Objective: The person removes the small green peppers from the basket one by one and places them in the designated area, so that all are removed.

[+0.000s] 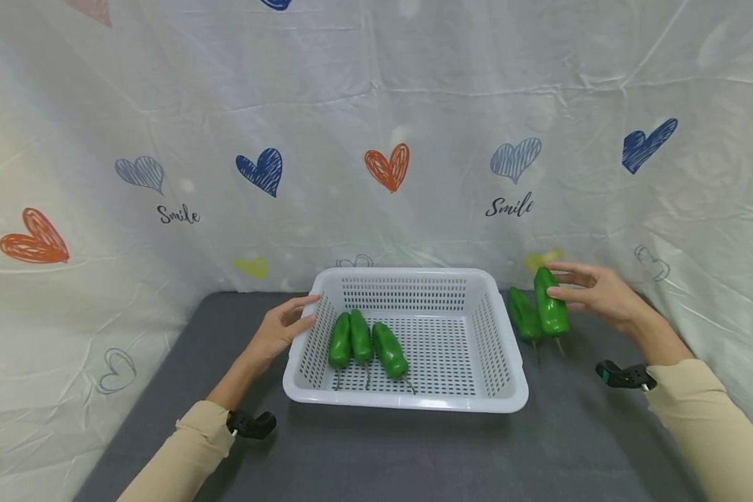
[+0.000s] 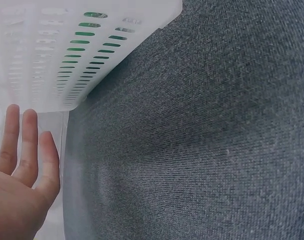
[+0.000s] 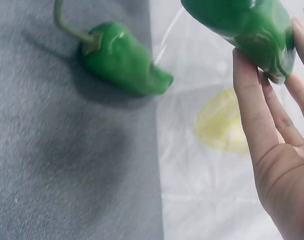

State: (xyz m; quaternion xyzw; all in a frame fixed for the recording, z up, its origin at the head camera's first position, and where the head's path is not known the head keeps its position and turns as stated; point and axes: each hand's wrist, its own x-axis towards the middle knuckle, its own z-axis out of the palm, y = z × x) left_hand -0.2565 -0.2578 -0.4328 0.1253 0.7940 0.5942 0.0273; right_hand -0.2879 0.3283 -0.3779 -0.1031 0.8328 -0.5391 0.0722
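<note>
Right hand's got a long glossy green pepper pinched just right of the white slotted plastic basket, left hand relaxed.

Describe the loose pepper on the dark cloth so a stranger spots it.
Find the white basket on the dark cloth. Just off its right side lies a green pepper, near the right hand. Unlike the held pepper and the three peppers in the basket, it rests on the cloth.

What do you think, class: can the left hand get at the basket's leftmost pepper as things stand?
Probably yes: the left hand is at the left rim of the basket, and nothing covers the leftmost pepper, so the way looks free.
</note>
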